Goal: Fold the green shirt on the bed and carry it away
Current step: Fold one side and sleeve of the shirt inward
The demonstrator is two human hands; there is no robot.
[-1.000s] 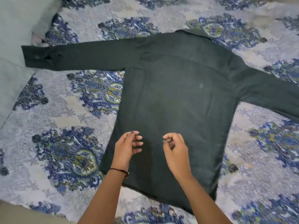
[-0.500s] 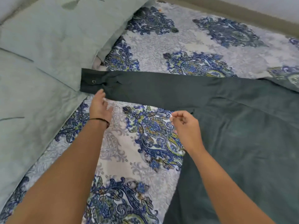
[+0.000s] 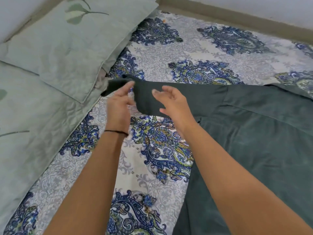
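Observation:
The dark green shirt [image 3: 257, 133] lies spread on the bed, its body filling the right side of the view. Its left sleeve [image 3: 194, 94] runs leftward toward the pillows and is lifted off the sheet near the cuff. My left hand [image 3: 118, 106] pinches the sleeve close to the cuff, whose end droops behind the fingers. My right hand [image 3: 172, 106] is at the sleeve's lower edge a little to the right, fingers spread; the fabric hides whether it grips.
Two pale green pillows [image 3: 64, 48] lie at the left, the sleeve's cuff end just beside them. The blue paisley bedsheet [image 3: 152, 150] shows between my forearms. A wall with a beige strip [image 3: 237, 16] runs along the far edge of the bed.
The sleeve lay flat on the sheet before; now its cuff end is raised. My left hand has moved right and taken hold of it, and my right hand has come up to the sleeve.

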